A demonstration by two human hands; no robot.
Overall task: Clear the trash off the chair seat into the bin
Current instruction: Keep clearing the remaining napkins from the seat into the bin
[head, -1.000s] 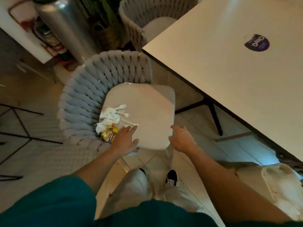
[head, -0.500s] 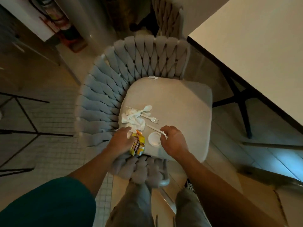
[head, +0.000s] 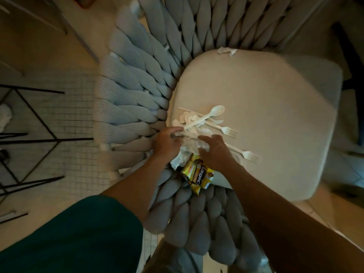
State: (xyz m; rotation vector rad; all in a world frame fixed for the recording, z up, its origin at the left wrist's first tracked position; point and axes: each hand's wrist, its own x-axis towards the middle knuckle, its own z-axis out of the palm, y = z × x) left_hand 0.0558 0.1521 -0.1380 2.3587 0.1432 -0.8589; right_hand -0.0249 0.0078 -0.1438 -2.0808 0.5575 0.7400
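Both hands have closed in on the litter since half a second ago, and the head camera has dropped nearer the chair seat [head: 266, 115].

Head view: the left hand [head: 167, 143] sits at about 9 o'clock of the pile, its grip curled on the crumpled white napkins [head: 189, 150] and touching the handle end of the plastic spoon [head: 206, 117]. The right hand [head: 215, 152] lies at 3 o'clock of the same wad, fingers spread wide and pressing down on the paper, holding nothing that I can make out. A yellow snack wrapper [head: 198, 175] hangs off the seat edge at 6 o'clock, just below both hands and partly on the woven chair arm [head: 197, 223]. Two plastic forks [head: 230, 132] [head: 249, 155] lie beyond the right hand toward 2 and 4 o'clock, long axes running roughly 10 to 4 o'clock; the right hand is the nearer. A torn paper scrap [head: 226, 51] lies well apart at the seat's 12 o'clock edge. No bin is in view.

Judging by this, the gathering turns on squeezing the wad between the two hands.
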